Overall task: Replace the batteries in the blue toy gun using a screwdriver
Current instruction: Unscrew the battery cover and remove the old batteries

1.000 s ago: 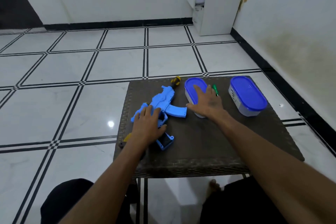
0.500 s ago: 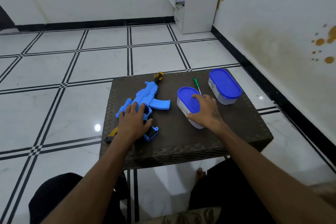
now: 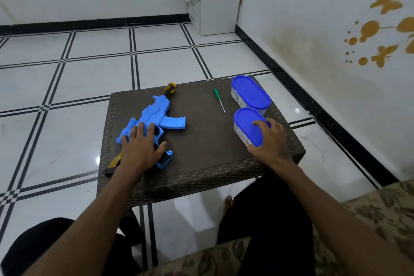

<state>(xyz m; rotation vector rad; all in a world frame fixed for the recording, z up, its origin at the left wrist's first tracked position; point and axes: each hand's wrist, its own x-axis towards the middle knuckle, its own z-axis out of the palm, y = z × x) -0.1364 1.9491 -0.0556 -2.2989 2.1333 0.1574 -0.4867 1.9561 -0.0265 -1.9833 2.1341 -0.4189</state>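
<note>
Blue plastic toy gun lies under the flat, spread left grip; right grip clasps the near blue-lidded oval container; green-handled screwdriver beyond it.

On the table, the gun lies left, two tubs right. The screwdriver lies between them, beside the far tub; the near tub sits before it.

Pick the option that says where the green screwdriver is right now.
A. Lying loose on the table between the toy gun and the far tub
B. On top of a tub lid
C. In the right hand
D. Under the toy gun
A: the screwdriver lies untouched on the table, between the toy gun and the far tub.
</note>
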